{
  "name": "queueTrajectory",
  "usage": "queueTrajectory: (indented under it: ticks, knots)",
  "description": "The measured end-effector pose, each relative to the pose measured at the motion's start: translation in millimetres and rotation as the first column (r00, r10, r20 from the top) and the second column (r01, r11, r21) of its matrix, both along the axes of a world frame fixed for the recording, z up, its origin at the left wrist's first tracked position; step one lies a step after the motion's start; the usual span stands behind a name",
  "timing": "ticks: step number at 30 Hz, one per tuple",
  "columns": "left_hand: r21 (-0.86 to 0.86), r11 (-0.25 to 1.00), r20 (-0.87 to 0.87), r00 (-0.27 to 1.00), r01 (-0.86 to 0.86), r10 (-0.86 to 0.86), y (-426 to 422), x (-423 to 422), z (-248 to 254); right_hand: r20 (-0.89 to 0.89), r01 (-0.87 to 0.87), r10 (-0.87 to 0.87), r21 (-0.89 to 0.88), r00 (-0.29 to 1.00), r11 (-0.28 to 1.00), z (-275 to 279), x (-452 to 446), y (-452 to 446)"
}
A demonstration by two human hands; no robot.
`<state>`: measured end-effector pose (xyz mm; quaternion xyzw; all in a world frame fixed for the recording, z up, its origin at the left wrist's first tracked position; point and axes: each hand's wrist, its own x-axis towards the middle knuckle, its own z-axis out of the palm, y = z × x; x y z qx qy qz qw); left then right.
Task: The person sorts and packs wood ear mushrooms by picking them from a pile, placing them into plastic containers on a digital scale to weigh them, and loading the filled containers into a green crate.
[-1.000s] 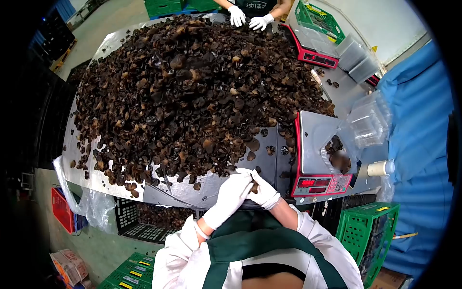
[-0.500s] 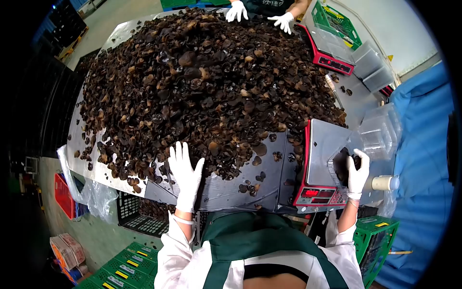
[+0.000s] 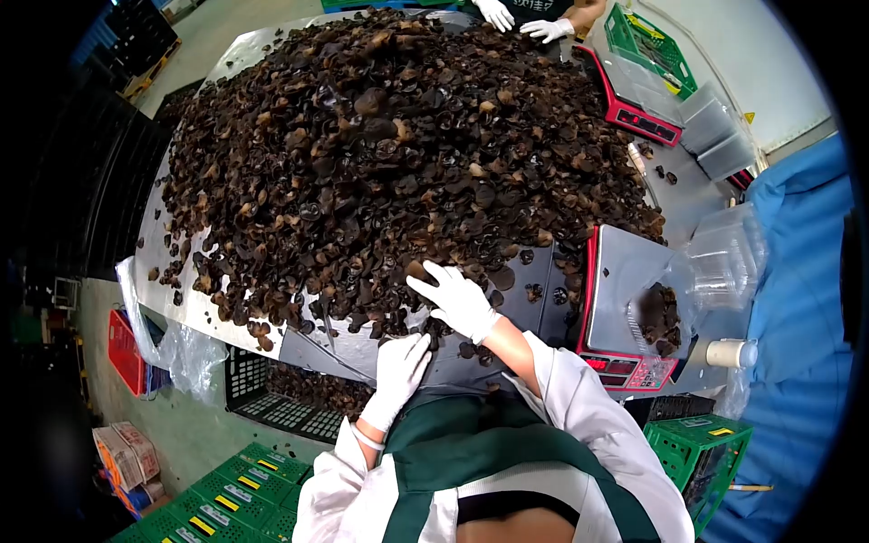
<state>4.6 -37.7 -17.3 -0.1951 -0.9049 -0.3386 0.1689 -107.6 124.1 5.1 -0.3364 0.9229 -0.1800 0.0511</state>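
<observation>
A wide heap of dark brown wood ear mushrooms [image 3: 362,172] covers most of the metal table. My right hand [image 3: 457,300], in a white glove, reaches over the heap's near edge with its fingers spread and holds nothing that I can see. Lower and to the left, my gloved left hand [image 3: 401,369] is at the table's front edge, its fingers close together and slightly bent, touching or near a few loose mushrooms. On the red scale [image 3: 615,290] at the right sits a clear plastic container [image 3: 661,321] with mushrooms in it.
Clear containers [image 3: 724,249] and a white bottle [image 3: 731,353] stand right of the scale. Across the table are a co-worker's gloved hands [image 3: 546,30] and a second red scale [image 3: 643,118]. A black crate [image 3: 249,385] and green crates [image 3: 244,484] are below the front edge.
My right hand has left the container on the scale and moved left to the heap's edge. My left hand has drawn back toward my body. The container stays on the scale.
</observation>
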Motion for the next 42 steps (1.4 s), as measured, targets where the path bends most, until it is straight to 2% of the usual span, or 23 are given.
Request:
queueTrajectory:
  ticks: [3,4,6,9,12,14,15,18,20,22,24,25,26,28,31,33,34,35,38,39,42]
  knots:
    - [-0.060,0.995,0.033,0.996,-0.082,0.084,-13,22,-1,-0.054,-0.049,0.044,-0.088,0.998,0.995,-9,22,15]
    - [-0.091,0.989,0.048,0.991,-0.117,0.122,-17,29,-2,0.030,-0.081,0.082,-0.038,0.996,0.996,-4,31,24]
    - [-0.075,0.968,0.086,0.965,-0.240,0.246,-26,41,-13,0.057,-0.036,0.040,-0.078,0.998,0.996,-13,47,47]
    - [-0.017,0.947,0.150,0.935,-0.322,0.321,-34,49,-22,0.076,0.091,-0.080,-0.162,0.994,0.983,0,53,67]
    - [-0.007,0.962,0.219,0.938,-0.272,0.267,-31,48,-19,0.223,0.202,-0.151,-0.230,0.963,0.952,14,57,70]
    - [-0.012,0.969,0.182,0.952,-0.247,0.245,-27,41,-13,0.187,0.188,-0.151,-0.196,0.971,0.962,21,58,56]
    - [-0.028,0.978,0.192,0.959,-0.208,0.209,-26,38,-13,0.054,0.129,-0.121,-0.178,0.991,0.975,16,59,48]
    - [-0.064,0.988,0.187,0.971,-0.138,0.148,-28,36,-19,0.045,-0.024,0.029,-0.097,0.999,0.995,2,60,17]
    - [-0.077,0.991,0.171,0.978,-0.109,0.121,-30,37,-19,0.040,-0.101,0.097,0.094,0.994,0.990,7,62,3]
    - [-0.083,0.992,0.180,0.977,-0.099,0.113,-33,39,-18,0.029,-0.107,0.104,0.120,0.994,0.987,5,58,-2]
    - [-0.089,0.991,0.189,0.975,-0.101,0.116,-36,42,-18,0.047,-0.121,0.116,0.122,0.992,0.985,-3,58,4]
    - [-0.031,0.991,0.194,0.972,-0.129,0.132,-36,44,-20,-0.017,-0.136,0.139,0.129,0.990,0.982,-5,61,9]
    - [0.028,0.987,0.199,0.969,-0.156,0.147,-37,47,-22,0.003,-0.162,0.162,0.117,0.987,0.980,-6,62,15]
    - [0.033,0.987,0.243,0.959,-0.158,0.146,-37,49,-20,-0.035,-0.176,0.179,0.080,0.983,0.981,-16,67,25]
    - [-0.010,0.989,0.197,0.969,-0.151,0.150,-32,45,-12,0.026,-0.095,0.095,-0.003,0.995,0.995,-16,65,22]
    - [-0.185,0.980,0.148,0.984,-0.073,0.102,-30,38,-6,0.014,-0.116,0.116,-0.001,0.993,0.993,-7,68,11]
    - [-0.172,0.983,0.105,0.990,-0.071,0.089,-28,35,-10,-0.001,-0.135,0.135,-0.001,0.991,0.991,-4,68,6]
    - [-0.149,0.987,0.131,0.989,-0.053,0.073,-29,35,-16,0.029,-0.208,0.207,0.057,0.978,0.976,-7,70,4]
    - [-0.127,0.992,0.163,0.987,0.010,0.010,-32,37,-15,0.067,-0.311,0.306,0.075,0.950,0.948,-9,78,7]
    - [-0.106,0.994,0.163,0.987,0.013,0.005,-32,38,-17,-0.018,-0.286,0.287,0.020,0.958,0.958,-12,80,10]
    - [-0.051,0.998,0.229,0.972,-0.042,0.053,-29,32,-20,-0.065,-0.263,0.263,0.016,0.963,0.965,-24,74,12]
